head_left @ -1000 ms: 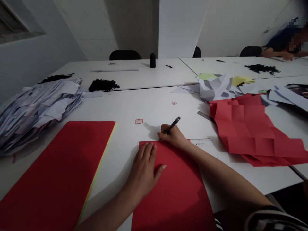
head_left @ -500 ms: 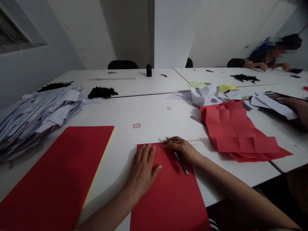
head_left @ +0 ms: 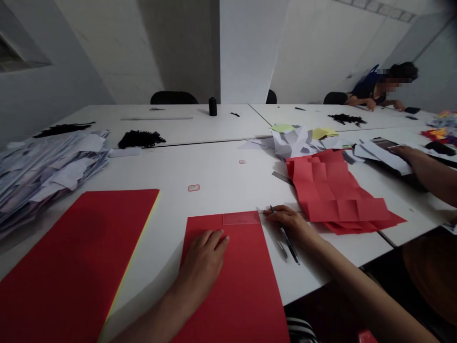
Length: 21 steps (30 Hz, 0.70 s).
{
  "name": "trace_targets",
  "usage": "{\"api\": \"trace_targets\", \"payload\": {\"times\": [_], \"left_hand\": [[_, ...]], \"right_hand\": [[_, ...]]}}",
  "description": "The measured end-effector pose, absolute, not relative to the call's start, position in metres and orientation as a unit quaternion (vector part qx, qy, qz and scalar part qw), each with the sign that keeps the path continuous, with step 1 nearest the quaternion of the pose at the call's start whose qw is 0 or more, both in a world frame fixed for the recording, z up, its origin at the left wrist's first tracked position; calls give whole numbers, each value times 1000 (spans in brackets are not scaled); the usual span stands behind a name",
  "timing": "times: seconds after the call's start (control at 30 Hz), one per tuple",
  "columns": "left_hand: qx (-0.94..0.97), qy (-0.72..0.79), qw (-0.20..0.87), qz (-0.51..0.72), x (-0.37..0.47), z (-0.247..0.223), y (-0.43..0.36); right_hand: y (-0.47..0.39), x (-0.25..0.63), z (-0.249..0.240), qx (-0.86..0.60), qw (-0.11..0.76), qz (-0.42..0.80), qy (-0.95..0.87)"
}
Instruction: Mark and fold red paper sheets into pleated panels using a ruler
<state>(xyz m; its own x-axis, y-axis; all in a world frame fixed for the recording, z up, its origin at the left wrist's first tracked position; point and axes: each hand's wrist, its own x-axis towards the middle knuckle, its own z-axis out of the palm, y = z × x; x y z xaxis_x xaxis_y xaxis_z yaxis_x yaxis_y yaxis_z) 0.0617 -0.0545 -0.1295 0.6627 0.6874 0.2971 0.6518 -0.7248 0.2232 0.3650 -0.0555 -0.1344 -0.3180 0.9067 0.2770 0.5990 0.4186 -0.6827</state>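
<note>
A long red sheet (head_left: 239,271) lies flat in front of me on the white table. My left hand (head_left: 205,252) rests on its upper left part, fingers curled together over the paper; whether anything is under them is hidden. A clear ruler (head_left: 241,218) lies across the sheet's top right edge and reaches past it. My right hand (head_left: 289,221), just right of the sheet, holds a dark pen (head_left: 291,245) that slants between the fingers, and its fingertips are at the ruler's right part.
Stacked red sheets (head_left: 89,252) lie left, below a paper heap (head_left: 64,171). Creased red paper (head_left: 332,190) and white scraps (head_left: 294,140) are at right. Black cord (head_left: 142,138) and a thread spool (head_left: 213,106) stand farther back. Another person's arm (head_left: 428,174) reaches in from the right.
The ruler and my right hand with the pen have shifted right, off the sheet's middle. My left hand has drawn back from the top edge and its fingers have curled. The camera view has turned slightly.
</note>
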Motion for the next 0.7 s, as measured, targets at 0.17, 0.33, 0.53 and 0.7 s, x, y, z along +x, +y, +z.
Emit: {"api": "trace_targets", "payload": {"times": [0.17,0.33,0.53,0.7], "left_hand": [[896,404,59,175,67,-112,-52],[903,388,34,182,79,-120,-50],[924,348,49,153,79,-131,-48],[925,352,48,134,79,-132,-46]], "right_hand": [[-58,366,-135,-486,341,190,-781],[-50,360,-134,-478,330,137,-802],[-44,360,-139,-493,331,129,-794],[-44,361,-143,-498,339,138,-787]]}}
